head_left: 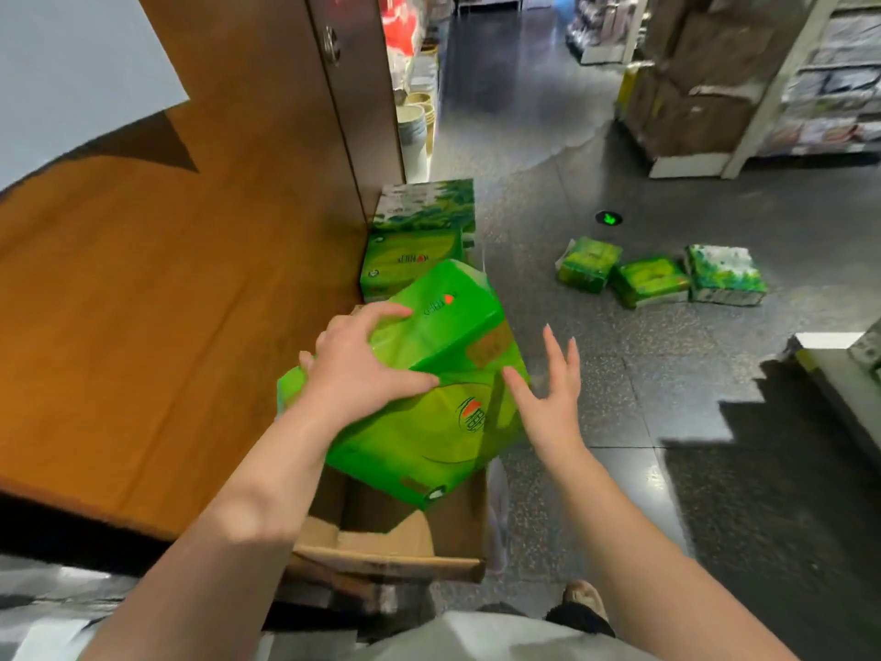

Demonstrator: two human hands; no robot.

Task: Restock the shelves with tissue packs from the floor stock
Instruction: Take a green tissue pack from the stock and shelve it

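Tissue pack (pixel 429 374) tilted over cardboard box (pixel 395 551) edge

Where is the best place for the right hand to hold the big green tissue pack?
Probably its right end, coming in from the right: the big green tissue pack lies tilted over the cardboard box, the left hand already holds the left side, and the open right hand is beside that end.

Dim aisle, glare on the glossy floor (pixel 524 102); wide-angle bending and jagged blur at edges
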